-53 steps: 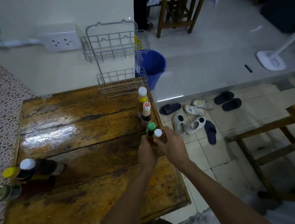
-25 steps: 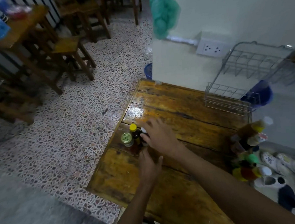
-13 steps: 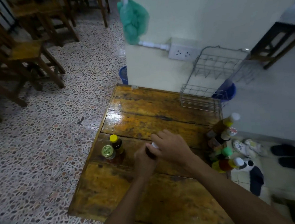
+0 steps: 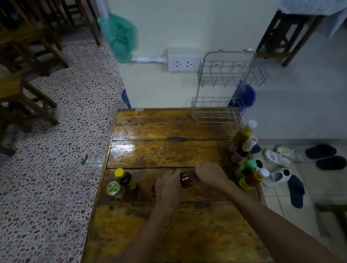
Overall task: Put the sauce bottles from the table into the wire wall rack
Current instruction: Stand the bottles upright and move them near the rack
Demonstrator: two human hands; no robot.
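Both hands are on the counter (image 4: 169, 151). The right hand (image 4: 210, 174) is wrapped around a dark bottle (image 4: 187, 178). The left hand (image 4: 168, 188) covers another dark one, and I cannot tell if it grips it. A bottle could slip and roll if held loosely. Two bottles (image 4: 121, 183) stand left of the hands, four bottles (image 4: 246, 158) right. The wire rack (image 4: 226, 85) hangs beyond them.
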